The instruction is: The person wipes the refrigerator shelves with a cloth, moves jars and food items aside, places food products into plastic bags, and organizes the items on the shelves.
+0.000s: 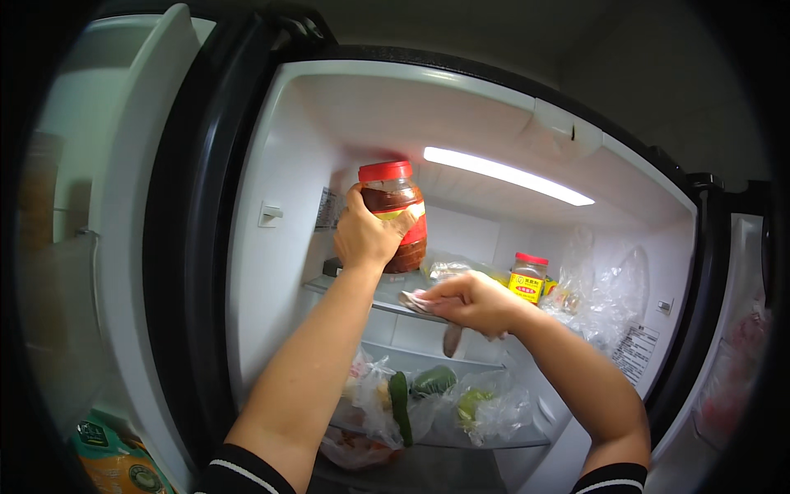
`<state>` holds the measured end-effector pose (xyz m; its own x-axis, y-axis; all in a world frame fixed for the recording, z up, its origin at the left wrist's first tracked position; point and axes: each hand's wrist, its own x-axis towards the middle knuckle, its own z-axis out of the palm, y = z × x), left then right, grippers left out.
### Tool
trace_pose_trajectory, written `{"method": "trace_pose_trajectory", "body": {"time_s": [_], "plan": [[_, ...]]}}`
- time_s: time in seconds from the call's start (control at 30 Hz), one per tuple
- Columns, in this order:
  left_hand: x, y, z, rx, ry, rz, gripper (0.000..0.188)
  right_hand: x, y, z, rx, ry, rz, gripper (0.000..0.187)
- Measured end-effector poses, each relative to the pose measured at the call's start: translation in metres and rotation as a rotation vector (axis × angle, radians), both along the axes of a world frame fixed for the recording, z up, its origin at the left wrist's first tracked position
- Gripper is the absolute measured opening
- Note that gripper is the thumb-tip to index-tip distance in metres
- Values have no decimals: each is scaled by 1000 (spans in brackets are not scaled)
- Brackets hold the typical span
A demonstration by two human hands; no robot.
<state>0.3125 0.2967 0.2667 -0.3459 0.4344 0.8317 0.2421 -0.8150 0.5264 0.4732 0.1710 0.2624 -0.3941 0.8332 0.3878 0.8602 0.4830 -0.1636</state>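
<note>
My left hand (370,231) is wrapped round a big clear jar (398,193) with a red lid and dark red contents, held upright at the left of the fridge's top shelf. Whether the jar's base touches the shelf I cannot tell. To the right of it and lower, my right hand (476,303) is closed on a pale cloth (417,302) at the front edge of the top shelf (387,292). A darker end of the cloth hangs below my fingers.
Farther right on that shelf stand a smaller red-lidded jar (527,278) with a yellow label and crumpled clear plastic bags (605,288). The shelf below carries a cucumber (401,407) and bagged green vegetables (475,406). Open fridge doors flank both sides; the left door (136,189) holds packages.
</note>
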Motion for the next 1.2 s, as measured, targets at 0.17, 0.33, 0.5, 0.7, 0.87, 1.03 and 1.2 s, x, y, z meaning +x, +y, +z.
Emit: {"method": "trace_pose_trajectory", "body": {"time_s": [0.17, 0.33, 0.5, 0.7, 0.87, 1.03, 1.2], "plan": [[5, 0, 1, -3, 7, 21, 87, 3, 96, 2, 56, -213, -317, 23], [-1, -2, 6, -81, 26, 92, 88, -38, 93, 26, -226, -288, -410, 32], [4, -2, 1, 18, 47, -97, 85, 3, 65, 3, -11, -247, -25, 37], [13, 17, -1, 66, 261, -396, 84, 30, -43, -11, 217, -119, -309, 28], [34, 1, 4, -52, 376, -759, 85, 50, -72, -24, 418, -2, -811, 26], [46, -5, 5, -73, 439, -968, 85, 38, -57, -38, 658, -52, -797, 27], [27, 20, 13, -29, 746, -592, 68, 24, -45, -43, 723, -48, -718, 27]]}}
